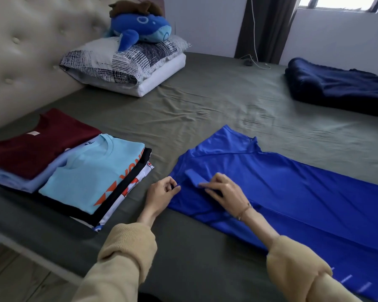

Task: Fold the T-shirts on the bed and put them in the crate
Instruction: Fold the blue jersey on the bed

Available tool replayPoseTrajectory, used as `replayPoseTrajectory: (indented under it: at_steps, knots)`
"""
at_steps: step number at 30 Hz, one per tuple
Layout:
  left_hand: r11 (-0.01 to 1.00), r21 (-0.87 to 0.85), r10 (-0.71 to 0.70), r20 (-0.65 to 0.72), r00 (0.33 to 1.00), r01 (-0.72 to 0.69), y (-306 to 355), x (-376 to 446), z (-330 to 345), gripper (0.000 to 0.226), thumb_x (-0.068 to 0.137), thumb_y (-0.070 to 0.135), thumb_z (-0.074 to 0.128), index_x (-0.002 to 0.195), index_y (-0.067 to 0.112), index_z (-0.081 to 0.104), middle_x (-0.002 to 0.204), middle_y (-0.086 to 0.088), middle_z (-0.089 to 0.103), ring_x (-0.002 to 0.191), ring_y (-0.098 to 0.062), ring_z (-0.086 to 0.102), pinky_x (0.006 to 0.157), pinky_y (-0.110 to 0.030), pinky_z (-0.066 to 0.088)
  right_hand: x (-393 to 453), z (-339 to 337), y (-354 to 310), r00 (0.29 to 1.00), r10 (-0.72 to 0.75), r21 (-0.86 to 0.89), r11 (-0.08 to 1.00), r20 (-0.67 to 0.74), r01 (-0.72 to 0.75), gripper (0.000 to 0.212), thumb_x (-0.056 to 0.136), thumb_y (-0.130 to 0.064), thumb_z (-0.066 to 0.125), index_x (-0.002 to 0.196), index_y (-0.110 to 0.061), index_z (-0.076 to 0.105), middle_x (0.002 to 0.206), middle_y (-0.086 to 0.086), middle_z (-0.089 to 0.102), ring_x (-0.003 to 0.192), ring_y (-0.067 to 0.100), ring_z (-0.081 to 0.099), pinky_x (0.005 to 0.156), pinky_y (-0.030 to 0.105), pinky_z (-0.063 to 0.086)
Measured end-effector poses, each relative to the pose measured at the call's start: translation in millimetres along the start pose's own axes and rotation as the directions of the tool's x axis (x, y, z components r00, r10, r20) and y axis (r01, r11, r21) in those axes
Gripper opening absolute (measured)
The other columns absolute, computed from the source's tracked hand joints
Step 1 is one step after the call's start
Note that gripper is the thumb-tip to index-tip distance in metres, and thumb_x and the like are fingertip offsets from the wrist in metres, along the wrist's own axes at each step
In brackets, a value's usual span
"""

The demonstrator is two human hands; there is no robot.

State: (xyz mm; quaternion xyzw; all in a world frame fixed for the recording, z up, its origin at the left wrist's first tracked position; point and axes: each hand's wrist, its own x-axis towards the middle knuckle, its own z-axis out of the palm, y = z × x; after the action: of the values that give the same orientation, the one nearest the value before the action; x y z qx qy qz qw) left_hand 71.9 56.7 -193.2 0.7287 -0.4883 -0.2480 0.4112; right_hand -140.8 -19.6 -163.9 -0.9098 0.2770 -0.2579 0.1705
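Blue T-shirt (282,188) lies spread at lower right of the frame on the bed (205,101). The left hand (162,194) pinches its edge; the right hand (223,191) pinches a fold. Best pull the fabric taut, keeping edges aligned before folding.

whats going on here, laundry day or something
A person is folding T-shirts on a bed. A royal blue T-shirt lies spread flat; the left hand pinches its edge and the right hand pinches a folded bit of sleeve beside it. A stack of folded shirts, light blue on top, sits to the left. No crate is in view.
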Motion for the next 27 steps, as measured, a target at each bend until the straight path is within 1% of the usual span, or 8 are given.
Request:
replayPoseTrajectory:
  at_steps: [2,6,9,12,18,20,23,27]
  knots:
    - [1.000,0.012,0.003,-0.032,0.999,-0.003,-0.4,0.9,1.8,0.021,0.084,0.021,0.068,0.069,0.022,0.054,0.051,0.008,0.043,0.050,-0.007,0.040,0.057,-0.025,0.036,-16.2,12.6,-2.6,0.991,-0.063,-0.096,0.993,0.120,0.074,0.037,0.092,-0.038,0.041,0.117,-0.026,0.066,0.090,-0.004,0.051,0.084,0.005,0.044,0.072,0.024,0.045]
    - [1.000,0.013,-0.011,-0.059,0.998,0.012,3.0,-0.6,2.5,0.021,0.086,0.015,0.066,0.071,0.023,0.054,0.052,0.009,0.043,0.051,-0.006,0.042,0.057,-0.022,0.037,-32.8,18.1,-2.7,0.987,-0.047,-0.258,0.962,0.153,0.086,0.041,0.095,-0.036,0.037,0.131,-0.028,0.053,0.118,-0.003,0.056,0.107,0.009,0.047,0.089,0.032,0.049]
    - [0.999,0.030,-0.022,-0.056,0.998,0.024,3.7,-0.7,2.5,0.020,0.086,0.015,0.065,0.073,0.023,0.053,0.054,0.008,0.045,0.053,-0.007,0.044,0.058,-0.024,0.038,-34.7,12.2,-9.6,0.950,0.024,-0.309,0.948,0.312,0.077,0.059,0.095,-0.054,0.007,0.148,-0.031,0.018,0.155,-0.012,0.017,0.142,0.003,0.009,0.116,0.041,0.005]
    - [0.998,0.063,-0.014,-0.048,0.999,0.017,5.2,-1.3,3.0,0.017,0.087,0.016,0.063,0.075,0.022,0.053,0.055,0.006,0.045,0.053,-0.008,0.044,0.056,-0.023,0.036,-36.0,7.8,-13.8,0.895,0.091,-0.303,0.952,0.436,0.051,0.068,0.079,-0.059,-0.012,0.142,-0.034,-0.012,0.148,-0.023,-0.014,0.137,-0.005,-0.016,0.110,0.036,-0.022]
    - [0.971,0.237,-0.014,-0.072,0.997,0.031,20.2,-2.9,4.6,0.008,0.091,0.020,0.058,0.085,0.016,0.054,0.059,0.005,0.051,0.060,-0.011,0.051,0.064,-0.029,0.042,-39.0,-11.8,-5.0,0.926,0.146,-0.209,0.975,0.349,-0.075,0.075,0.080,-0.060,-0.007,0.149,-0.031,0.001,0.152,-0.022,-0.008,0.136,-0.009,-0.014,0.111,0.035,-0.022]
    - [0.920,0.391,0.041,-0.168,0.985,0.028,27.2,-3.6,8.0,0.003,0.092,0.019,0.052,0.093,0.017,0.054,0.073,0.006,0.057,0.072,-0.014,0.055,0.081,-0.032,0.039,-42.4,-23.3,6.0,0.927,0.180,-0.173,0.977,0.328,-0.129,0.079,0.079,-0.062,-0.005,0.149,-0.029,0.009,0.154,-0.019,-0.002,0.136,-0.009,-0.012,0.112,0.035,-0.020]
    - [0.826,0.564,0.182,-0.246,0.952,-0.012,42.7,2.8,24.2,0.012,0.091,0.015,0.050,0.101,0.017,0.055,0.100,0.003,0.057,0.092,-0.016,0.056,0.088,-0.034,0.029,-51.7,-45.9,32.6,0.925,0.274,-0.142,0.960,0.262,-0.243,0.079,0.082,-0.066,0.001,0.148,-0.026,0.020,0.156,-0.015,0.007,0.136,-0.009,-0.007,0.114,0.038,-0.013]
    - [0.774,0.608,0.312,-0.122,0.942,-0.178,77.6,20.2,58.4,0.019,0.087,0.010,0.050,0.102,0.018,0.056,0.105,0.006,0.055,0.098,-0.013,0.052,0.088,-0.031,0.025,-70.5,-79.3,79.2,0.880,0.433,-0.233,0.892,0.197,-0.387,0.048,0.101,-0.031,0.035,0.147,-0.024,0.025,0.156,-0.012,0.013,0.144,0.002,0.004,0.117,0.041,-0.001]
